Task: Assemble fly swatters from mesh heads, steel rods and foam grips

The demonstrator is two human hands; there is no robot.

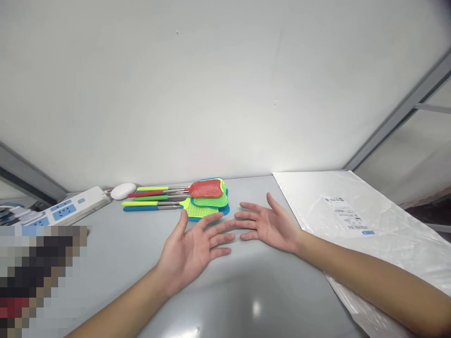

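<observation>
Both palms face upward above the grey table (pixel 246 291), fingers spread. My left hand (pixel 192 253) is open and holds nothing; it is just in front of a pile of fly swatters. My right hand (pixel 269 225) is also open with nothing in it, its fingertips close to those of the left. In the pile, a red fly swatter (pixel 207 188) lies on top of green, yellow and blue ones, such as a yellow-green fly swatter (pixel 202 211). Their handles point left and their mesh heads overlap on the right. Neither hand touches them.
A white power strip (pixel 84 206) with plugged cables lies at the left, beside a white oval object (pixel 123 191). A large white plastic package (pixel 313 188) with a printed label covers the right side. A white wall (pixel 225 94) rises behind the table. The lower left corner is pixelated.
</observation>
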